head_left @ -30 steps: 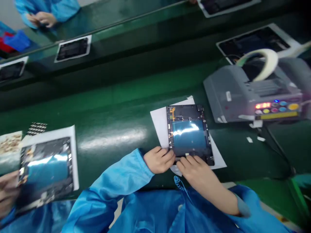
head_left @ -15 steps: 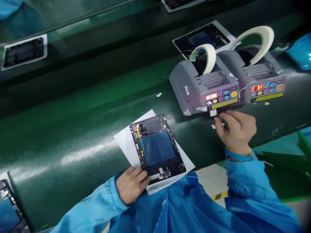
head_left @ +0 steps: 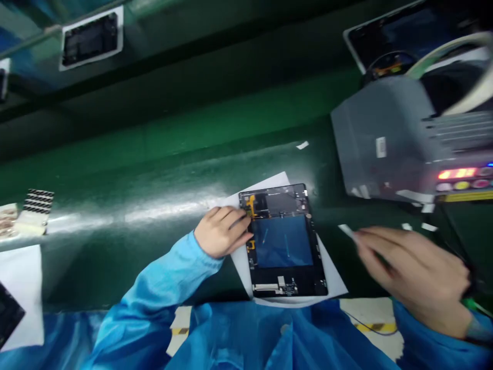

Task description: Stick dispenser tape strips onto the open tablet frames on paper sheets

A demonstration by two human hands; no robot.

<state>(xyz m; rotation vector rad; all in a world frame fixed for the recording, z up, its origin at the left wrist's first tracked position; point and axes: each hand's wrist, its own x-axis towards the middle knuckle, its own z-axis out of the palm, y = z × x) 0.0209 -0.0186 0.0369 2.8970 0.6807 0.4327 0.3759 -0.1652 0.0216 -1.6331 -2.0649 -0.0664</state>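
An opened tablet body (head_left: 284,240) with a blue battery and exposed boards lies on a white sheet (head_left: 334,277) on the green belt. My left hand (head_left: 221,230) rests on the tablet's upper left edge, fingers curled against the frame beside an orange flex cable. My right hand (head_left: 412,272), blurred by motion, hovers to the right of the tablet and pinches a small white strip of tape (head_left: 347,231) at its fingertips. Both arms wear blue sleeves.
A grey tape dispenser (head_left: 389,139) with lit buttons and a tape roll stands at the right. Small white tape scraps (head_left: 302,145) lie on the belt. Another tablet (head_left: 91,37) on white paper sits far left on the upper belt. Sticker sheets (head_left: 36,203) lie at the left edge.
My right hand left the dispenser and came toward the tablet with a strip of tape. My left hand slid from the tablet's lower corner up to its upper left edge.
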